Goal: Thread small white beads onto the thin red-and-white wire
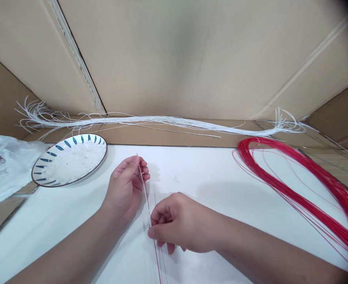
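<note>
My left hand (128, 185) pinches the upper end of a thin cord (145, 193), white near the top and red lower down, which runs down toward the bottom edge. Just below and to the right, my right hand (176, 223) has its fingers curled and pinched round the same cord. Both hands rest over a white table (209, 185). A blue-patterned plate (68, 159) with small white bits in it lies left of my left hand.
A bundle of red cords (295, 185) loops across the right side of the table. A long bundle of white cords (168, 121) lies along the back, against cardboard walls (174, 55). A crumpled plastic bag (2, 165) sits at the far left.
</note>
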